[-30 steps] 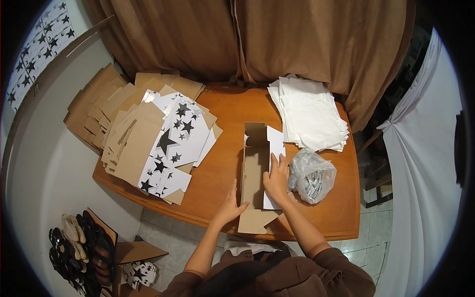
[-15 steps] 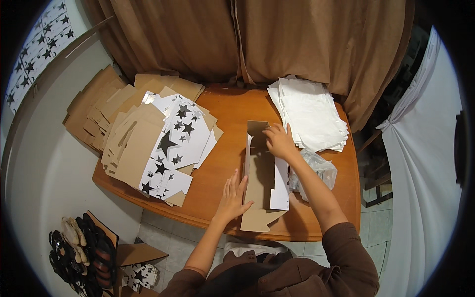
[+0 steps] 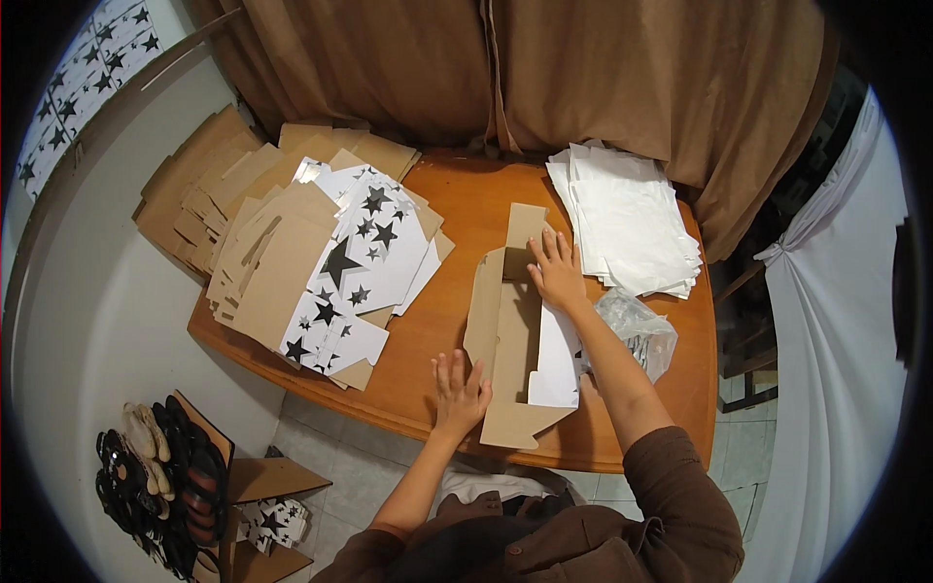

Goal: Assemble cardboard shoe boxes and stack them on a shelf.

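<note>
Cardboard box [image 3: 515, 335], half-folded on tabletop [image 3: 423, 325], apparently being shaped. Left hand [image 3: 460, 392] spread beside its left side; right hand [image 3: 558, 272] spread at far right corner. Near flap [image 3: 520, 425] seemingly needs to be raised.

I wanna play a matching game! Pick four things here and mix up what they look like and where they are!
1. box
2. paper stack
3. plastic bag
4. curtain

A. brown, behind the table
B. see-through, right of the box
C. open-topped, between left hand and right hand
D. white, toward the table's back right corner

Pairs: 1-C, 2-D, 3-B, 4-A
</note>
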### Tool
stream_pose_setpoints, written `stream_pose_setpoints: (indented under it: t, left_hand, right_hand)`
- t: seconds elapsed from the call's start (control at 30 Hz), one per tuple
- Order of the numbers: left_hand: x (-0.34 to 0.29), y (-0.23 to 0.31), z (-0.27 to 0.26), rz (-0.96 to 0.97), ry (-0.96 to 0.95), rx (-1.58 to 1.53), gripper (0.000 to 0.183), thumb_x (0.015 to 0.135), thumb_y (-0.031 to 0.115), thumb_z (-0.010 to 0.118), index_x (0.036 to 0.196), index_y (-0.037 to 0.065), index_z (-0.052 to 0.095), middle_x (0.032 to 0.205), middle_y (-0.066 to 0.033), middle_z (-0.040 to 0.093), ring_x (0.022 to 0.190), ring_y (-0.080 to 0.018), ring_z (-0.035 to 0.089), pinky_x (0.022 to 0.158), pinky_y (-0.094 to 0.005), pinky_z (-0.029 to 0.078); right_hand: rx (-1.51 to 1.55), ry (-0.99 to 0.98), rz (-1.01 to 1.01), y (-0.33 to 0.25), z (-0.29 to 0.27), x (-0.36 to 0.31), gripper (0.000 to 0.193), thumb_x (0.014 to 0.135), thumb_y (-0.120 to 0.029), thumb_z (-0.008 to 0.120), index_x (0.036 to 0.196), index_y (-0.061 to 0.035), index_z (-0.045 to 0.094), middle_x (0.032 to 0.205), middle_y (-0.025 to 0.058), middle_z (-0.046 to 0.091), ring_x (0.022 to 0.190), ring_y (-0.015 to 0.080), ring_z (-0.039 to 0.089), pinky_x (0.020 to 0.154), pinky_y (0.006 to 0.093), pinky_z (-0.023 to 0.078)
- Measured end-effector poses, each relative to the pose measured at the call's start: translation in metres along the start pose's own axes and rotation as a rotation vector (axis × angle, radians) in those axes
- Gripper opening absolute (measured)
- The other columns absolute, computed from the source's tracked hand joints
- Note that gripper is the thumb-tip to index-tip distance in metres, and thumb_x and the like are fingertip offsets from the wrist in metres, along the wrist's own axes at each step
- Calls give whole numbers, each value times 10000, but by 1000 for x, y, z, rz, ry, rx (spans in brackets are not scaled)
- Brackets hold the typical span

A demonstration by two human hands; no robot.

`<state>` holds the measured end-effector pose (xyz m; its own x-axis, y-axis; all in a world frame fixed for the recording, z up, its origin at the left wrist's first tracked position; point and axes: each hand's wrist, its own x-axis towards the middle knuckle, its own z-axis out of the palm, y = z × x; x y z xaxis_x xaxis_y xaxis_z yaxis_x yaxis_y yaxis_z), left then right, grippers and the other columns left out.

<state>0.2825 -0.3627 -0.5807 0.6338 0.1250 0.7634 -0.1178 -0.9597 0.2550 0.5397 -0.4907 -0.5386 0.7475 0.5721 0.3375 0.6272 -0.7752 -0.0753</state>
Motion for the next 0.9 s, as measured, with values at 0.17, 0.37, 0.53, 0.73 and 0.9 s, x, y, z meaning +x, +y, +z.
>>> stream_pose_setpoints:
  t: [0.17, 0.37, 0.53, 0.73, 0.9]
  left_hand:
    - [14, 2, -15, 104, -229, 285, 481, 793, 243, 547, 1248, 85, 539, 1401, -94, 414, 1366, -301, 263, 1086, -602, 121]
    - [11, -7, -13, -123, -372, -90, 465, 814, 292, 546, 1194, 24, 559, 1284, -137, 525, 1192, -327, 485, 1056, -541, 246]
    - [41, -6, -16, -341, -548, -330, 555, 824, 362, 587, 1246, 13, 501, 1170, -181, 569, 972, -358, 604, 860, -441, 479]
    - [74, 19, -17, -344, -688, -67, 744, 792, 324, 635, 1395, 49, 297, 1124, -196, 578, 849, -364, 633, 703, -456, 520]
    - [64, 9, 0, -400, -780, -87, 591, 782, 215, 590, 1324, 28, 445, 1010, -199, 634, 848, -353, 636, 748, -441, 511]
  right_hand:
    - [-70, 98, 85, -4, -6, -21, 532, 899, -337, 489, 1399, -195, 372, 1476, 118, 281, 1369, 355, 218, 1077, 567, 197]
    - [172, 16, 283, -15, -23, -84, 564, 879, -275, 515, 1373, -37, 382, 1466, 230, 243, 1339, 443, 221, 1075, 521, 230]
    - [291, 4, 268, -32, -33, -131, 702, 835, -386, 578, 1382, -6, 357, 1457, 293, 197, 1346, 474, 176, 1066, 538, 223]
    - [192, -23, 304, -48, -52, -142, 919, 688, -515, 687, 1369, 7, 358, 1446, 322, 172, 1329, 485, 198, 1047, 547, 245]
    - [287, -16, 279, -53, -46, -141, 847, 664, -413, 705, 1344, -16, 395, 1429, 330, 195, 1319, 490, 208, 1044, 536, 266]
